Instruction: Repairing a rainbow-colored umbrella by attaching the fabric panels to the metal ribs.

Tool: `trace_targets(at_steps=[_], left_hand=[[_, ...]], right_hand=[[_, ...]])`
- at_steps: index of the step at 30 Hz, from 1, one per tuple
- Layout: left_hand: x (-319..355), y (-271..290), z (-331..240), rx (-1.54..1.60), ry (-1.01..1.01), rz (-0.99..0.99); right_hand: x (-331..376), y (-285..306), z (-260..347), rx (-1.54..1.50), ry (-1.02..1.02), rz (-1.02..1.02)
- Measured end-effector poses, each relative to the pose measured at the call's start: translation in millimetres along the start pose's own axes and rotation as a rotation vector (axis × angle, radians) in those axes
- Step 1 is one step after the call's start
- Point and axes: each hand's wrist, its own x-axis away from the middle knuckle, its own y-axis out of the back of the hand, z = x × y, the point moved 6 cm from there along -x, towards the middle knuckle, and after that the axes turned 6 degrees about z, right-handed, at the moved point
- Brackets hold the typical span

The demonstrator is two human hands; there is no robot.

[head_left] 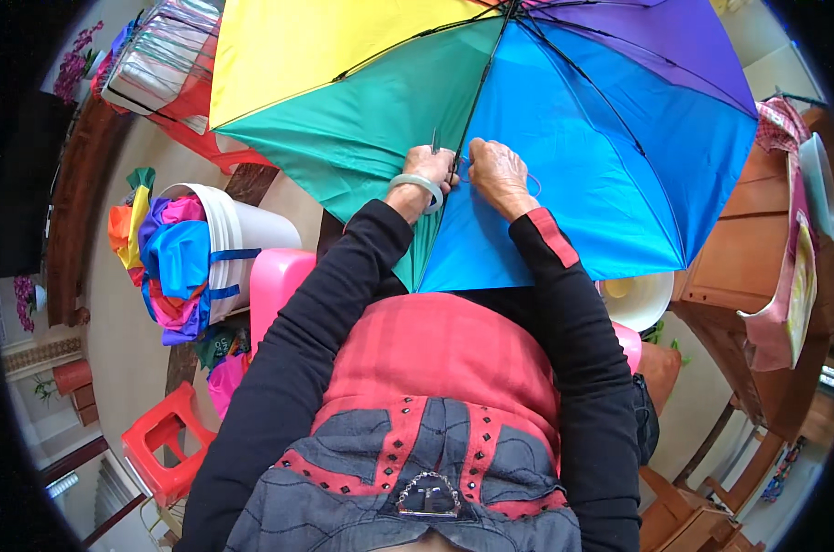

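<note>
A rainbow umbrella [564,193] spreads open in front of me, its inner side with thin black ribs facing me. My left hand [428,169], with a pale bangle on the wrist, is closed around a black rib [479,92] where the green and blue panels meet. A small dark pointed tool [434,140] sticks up from that hand; its kind is unclear. Just to the right, my right hand [497,179] is pinched in front of the blue panel. A thin purplish strand [537,184] curves beside it; what the fingertips hold is hidden.
To the left, a white bucket [270,235] overflows with colourful folded fabric [178,253]. A red stool [168,442] stands at lower left, a pink plastic seat [279,285] by my left arm. Wooden furniture [739,248] with a draped cloth [785,294] is at right.
</note>
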Motion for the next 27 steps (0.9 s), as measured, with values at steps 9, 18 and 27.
trace_targets(at_steps=[9, 18, 27], left_hand=[[3.2, 0.5, -1.9, 0.034, -0.001, 0.03], [8.6, -1.4, -5.8, 0.15, -0.028, -0.046], [3.0, 2.7, 5.7, 0.212, -0.096, -0.15]], right_hand=[[-6.8, -11.7, 0.9, -0.085, 0.101, -0.045], [-16.4, -17.8, -7.5, -0.157, 0.217, -0.127], [-0.7, 1.0, -4.9, -0.039, 0.033, 0.039]])
